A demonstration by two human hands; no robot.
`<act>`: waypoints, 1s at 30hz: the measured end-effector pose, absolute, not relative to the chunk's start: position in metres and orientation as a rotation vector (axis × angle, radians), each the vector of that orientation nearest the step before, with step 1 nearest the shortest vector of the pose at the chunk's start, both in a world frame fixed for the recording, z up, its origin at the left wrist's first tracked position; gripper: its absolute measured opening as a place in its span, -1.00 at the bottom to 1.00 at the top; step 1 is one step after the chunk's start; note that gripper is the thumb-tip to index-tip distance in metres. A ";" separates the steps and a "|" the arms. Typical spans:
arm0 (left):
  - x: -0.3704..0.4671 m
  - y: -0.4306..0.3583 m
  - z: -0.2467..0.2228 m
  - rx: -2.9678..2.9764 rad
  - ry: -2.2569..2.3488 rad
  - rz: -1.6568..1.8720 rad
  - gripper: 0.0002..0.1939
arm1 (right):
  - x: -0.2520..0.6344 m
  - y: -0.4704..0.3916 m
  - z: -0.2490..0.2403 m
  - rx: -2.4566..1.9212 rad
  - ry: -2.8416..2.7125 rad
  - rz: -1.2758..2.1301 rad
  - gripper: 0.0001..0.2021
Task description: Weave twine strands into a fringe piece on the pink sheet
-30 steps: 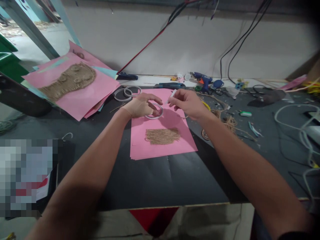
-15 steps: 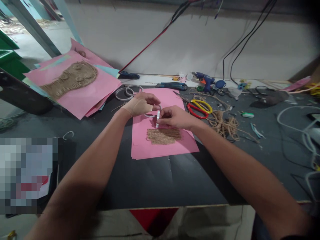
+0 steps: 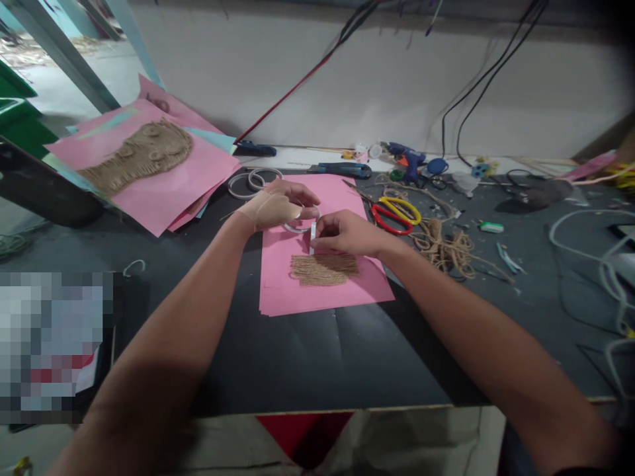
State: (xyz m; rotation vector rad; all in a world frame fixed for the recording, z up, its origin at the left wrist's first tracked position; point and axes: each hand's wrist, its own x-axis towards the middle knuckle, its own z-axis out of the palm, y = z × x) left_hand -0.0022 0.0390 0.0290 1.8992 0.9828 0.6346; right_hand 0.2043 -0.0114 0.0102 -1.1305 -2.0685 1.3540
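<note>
My left hand [image 3: 280, 205] is closed over the far part of a pink sheet [image 3: 278, 291], with a pale ring [image 3: 296, 229] pinched between thumb and fingers. Part of that ring is hidden behind the hand. Just to its right, my right hand [image 3: 344, 233] pinches a narrow white strip [image 3: 312, 239], held upright close to the ring. Nearer me on the sheet lies a flat patch of brown twine rows [image 3: 325, 270]. Two similar rings [image 3: 241, 185] rest behind my left wrist.
Scissors with red and yellow handles [image 3: 391, 221] and a heap of loose twine [image 3: 449, 254] lie to the right. A blue cutter [image 3: 342, 171] and a blue glue gun [image 3: 407, 158] sit at the back. Pink sheets bearing a twine piece [image 3: 149, 155] are stacked left.
My left hand has shifted very slightly left with the ring. My right hand stays almost where it was, still pinching the white strip.
</note>
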 end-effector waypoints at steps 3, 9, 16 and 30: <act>-0.002 0.039 0.028 1.902 0.976 0.628 -0.72 | 0.205 -0.011 0.010 -1.145 -2.081 1.338 -0.84; -0.002 0.039 0.028 1.902 0.972 0.635 -0.70 | 0.204 -0.011 0.008 -1.152 -2.110 1.284 -0.86; -0.018 0.044 0.035 2.093 0.969 0.454 -0.62 | 0.201 -0.014 0.007 -1.189 -2.071 1.275 -0.88; -0.024 0.045 0.042 2.243 1.242 0.269 -0.60 | 0.196 -0.017 0.009 -1.276 -2.166 1.006 -0.85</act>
